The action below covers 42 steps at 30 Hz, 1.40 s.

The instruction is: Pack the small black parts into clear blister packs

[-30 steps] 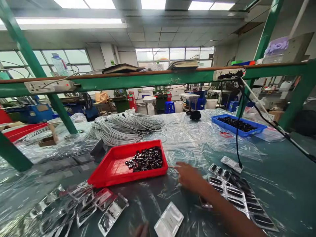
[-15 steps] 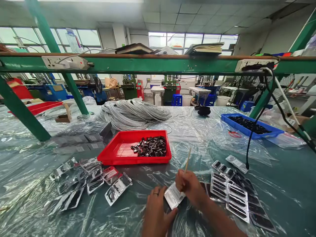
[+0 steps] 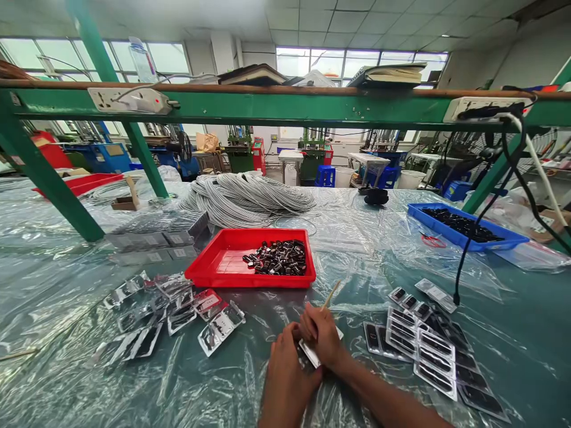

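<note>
My right hand [image 3: 322, 336] is closed round a thin pale wooden stick [image 3: 331, 295], whose upper end sticks out above the fingers; its lower end is hidden. Under that hand lies a small white-and-silver packet [image 3: 308, 355], mostly covered. My left hand [image 3: 285, 371] grips the packet's left side, fingers at the far edge and thumb at the near one. To the right, flat clear-windowed packs with black pieces [image 3: 435, 362] overlap in a spread. Similar packs [image 3: 220, 328] lie on the left, one with a red label [image 3: 209, 303].
A red tray [image 3: 214, 261] with small black-and-metal parts stands ahead, grey boxes [image 3: 147, 241] beside it and coiled grey cable [image 3: 245, 199] behind. A blue tray [image 3: 513, 241] of black parts stands right. A black cable [image 3: 466, 255] hangs from the green frame [image 3: 267, 108]. Plastic film covers the table.
My right hand has moved left and down over the packet, close against my left hand, hiding more of it. The stick leans more. The whole view has shifted slightly.
</note>
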Available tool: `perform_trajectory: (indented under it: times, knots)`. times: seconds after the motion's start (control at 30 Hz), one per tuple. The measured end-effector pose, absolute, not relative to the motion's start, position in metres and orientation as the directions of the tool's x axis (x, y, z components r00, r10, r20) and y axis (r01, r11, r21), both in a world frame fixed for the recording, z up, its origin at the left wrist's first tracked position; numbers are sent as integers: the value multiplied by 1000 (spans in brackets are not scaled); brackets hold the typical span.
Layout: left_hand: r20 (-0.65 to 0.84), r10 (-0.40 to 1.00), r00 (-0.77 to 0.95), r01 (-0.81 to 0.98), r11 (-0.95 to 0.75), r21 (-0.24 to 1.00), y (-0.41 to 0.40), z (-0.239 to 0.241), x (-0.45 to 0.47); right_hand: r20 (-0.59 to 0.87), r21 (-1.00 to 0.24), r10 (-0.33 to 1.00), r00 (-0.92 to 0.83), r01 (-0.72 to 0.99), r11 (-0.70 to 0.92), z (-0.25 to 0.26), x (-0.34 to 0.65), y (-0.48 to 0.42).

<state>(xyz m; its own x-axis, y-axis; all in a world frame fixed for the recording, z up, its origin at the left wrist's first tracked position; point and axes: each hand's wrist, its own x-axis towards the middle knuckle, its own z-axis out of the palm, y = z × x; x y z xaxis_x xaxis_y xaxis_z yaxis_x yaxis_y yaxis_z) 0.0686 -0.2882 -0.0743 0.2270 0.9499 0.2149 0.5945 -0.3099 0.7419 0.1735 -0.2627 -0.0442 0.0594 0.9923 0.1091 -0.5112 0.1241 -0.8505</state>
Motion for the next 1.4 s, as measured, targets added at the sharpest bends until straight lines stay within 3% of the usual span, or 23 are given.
perform_trajectory:
  times: [0.17, 0.27, 0.37, 0.53, 0.83, 1.07, 1.4]
  knots:
    - [184, 933, 310, 680, -353, 642, -291, -62, 69, -1, -923, 999, -37, -384, -15, -45, 183, -290]
    - [119, 935, 335, 742, -339, 578, -294, -53, 70, -38, -877, 997, -68, -476, -66, -38, 199, -298]
    - [65, 923, 379, 770, -354, 532, -296, -44, 71, -25, -819, 1000, 15, -574, -12, -29, 211, -283]
    - [88, 934, 346, 817, -346, 461, -299, -42, 81, 0, -808, 999, 35, -589, 20, -31, 210, -247]
    - [140, 939, 315, 809, -343, 478, -299, -56, 84, 83, -814, 997, 0, -577, 67, -39, 202, -249]
    - [223, 937, 269, 827, -344, 446, -300, -60, 87, 69, -913, 998, -10, -403, 59, -45, 202, -266]
    - [176, 937, 303, 841, -350, 412, -300, -48, 88, 17, -841, 1000, 2, -541, 15, -34, 229, -270]
